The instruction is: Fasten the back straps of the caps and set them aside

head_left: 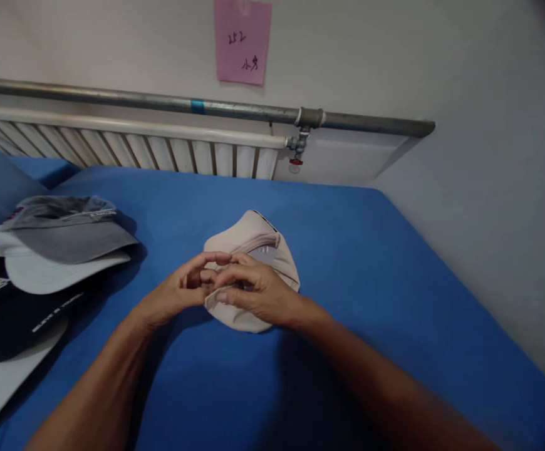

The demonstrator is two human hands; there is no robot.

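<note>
A beige cap [247, 322] lies on the blue cloth surface [371, 263], with its inside and a grey label partly showing. My left hand [183, 285] is at the cap's left edge, its fingers curled and thumb against the rim. From the right, my right hand [258, 291] reaches over the cap, thumb and fingers pinching the fabric near the same edge. The fingertips of both hands meet there and partly hide what they grip.
Several caps are at the left: a grey one [79, 238], a white one [42, 269] and a dark navy one [14, 313]. Behind the surface run a white radiator [150, 150] and a metal pipe [136, 100] with a red valve [295, 161]. A pink note [243, 44] hangs above.
</note>
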